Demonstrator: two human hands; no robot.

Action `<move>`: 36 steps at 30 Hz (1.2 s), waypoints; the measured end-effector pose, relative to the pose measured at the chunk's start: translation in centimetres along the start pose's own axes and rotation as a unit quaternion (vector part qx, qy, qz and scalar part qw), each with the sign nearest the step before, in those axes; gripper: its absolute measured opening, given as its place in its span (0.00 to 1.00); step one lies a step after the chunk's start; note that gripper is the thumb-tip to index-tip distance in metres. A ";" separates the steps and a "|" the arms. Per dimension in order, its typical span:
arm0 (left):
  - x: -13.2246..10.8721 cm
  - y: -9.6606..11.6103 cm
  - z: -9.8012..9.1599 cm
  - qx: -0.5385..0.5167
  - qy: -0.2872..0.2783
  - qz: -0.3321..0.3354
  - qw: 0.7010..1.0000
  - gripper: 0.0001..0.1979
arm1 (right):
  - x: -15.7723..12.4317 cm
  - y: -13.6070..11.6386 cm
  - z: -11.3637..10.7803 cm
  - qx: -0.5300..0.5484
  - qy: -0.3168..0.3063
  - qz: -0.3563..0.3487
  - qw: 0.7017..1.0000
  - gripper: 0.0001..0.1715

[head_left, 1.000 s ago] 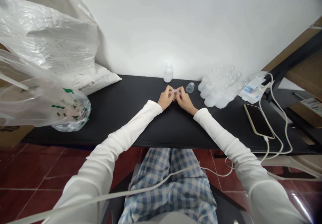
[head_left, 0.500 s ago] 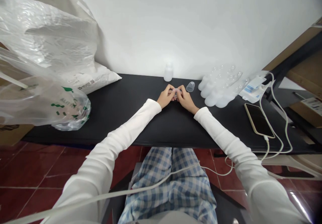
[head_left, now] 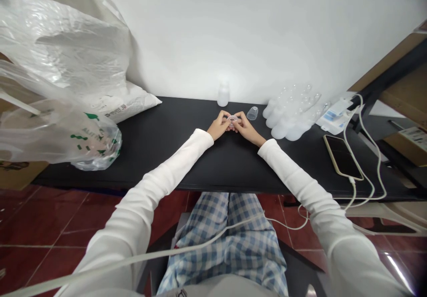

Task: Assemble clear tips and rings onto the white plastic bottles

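My left hand [head_left: 219,127] and my right hand [head_left: 246,128] meet over the middle of the black table [head_left: 167,154]. Both pinch one small clear round plastic piece [head_left: 232,119] between their fingertips. Its exact shape is too small to make out. A clear plastic cap [head_left: 252,113] lies just right of my right hand. A small white bottle [head_left: 223,94] stands by the wall behind my hands.
Several white bottles [head_left: 290,114] lie bunched at the right. A phone [head_left: 342,157] with a white cable rests near the right edge, beside a blue-and-white packet [head_left: 333,115]. Large plastic bags [head_left: 56,88] and a white sack [head_left: 126,103] fill the left end.
My hands stay together on the small clear piece, with only slight finger shifts. The view has drifted a little.
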State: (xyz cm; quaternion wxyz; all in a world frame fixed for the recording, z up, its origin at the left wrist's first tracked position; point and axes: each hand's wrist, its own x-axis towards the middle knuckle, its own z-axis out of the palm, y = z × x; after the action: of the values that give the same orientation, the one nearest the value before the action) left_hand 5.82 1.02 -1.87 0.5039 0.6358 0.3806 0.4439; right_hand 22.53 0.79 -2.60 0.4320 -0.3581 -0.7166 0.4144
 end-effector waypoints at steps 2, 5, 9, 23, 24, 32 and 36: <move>-0.1 -0.2 0.0 0.015 -0.006 0.013 1.000 0.12 | 0.0 0.1 -0.1 -0.011 0.012 -0.010 1.000 0.28; -0.4 -0.2 0.3 0.052 0.015 0.041 0.998 0.16 | -0.1 0.2 0.1 -0.033 0.033 -0.011 0.999 0.24; -0.5 0.0 0.7 0.060 0.050 0.036 0.996 0.17 | -0.1 0.1 0.4 -0.045 0.051 -0.002 0.998 0.24; -0.1 -0.4 0.8 0.003 0.034 0.002 0.999 0.15 | 0.1 -0.2 0.3 0.027 0.040 0.023 0.999 0.28; -0.1 -0.4 0.8 0.006 0.042 -0.003 0.999 0.15 | 0.1 -0.2 0.4 0.027 0.038 0.027 0.999 0.28; 0.0 0.1 0.5 -0.027 0.020 -0.001 0.999 0.09 | -0.2 -1.1 0.4 0.024 0.036 0.011 0.999 0.31; -0.6 0.5 0.6 0.022 0.026 0.018 0.999 0.11 | -0.1 -1.3 0.6 0.037 0.030 0.010 0.999 0.32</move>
State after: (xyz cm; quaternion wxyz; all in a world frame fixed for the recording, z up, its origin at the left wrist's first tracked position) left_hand 6.25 0.19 -1.51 0.4714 0.6421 0.3916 0.4606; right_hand 21.83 0.05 -1.65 0.4621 -0.3607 -0.6840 0.4341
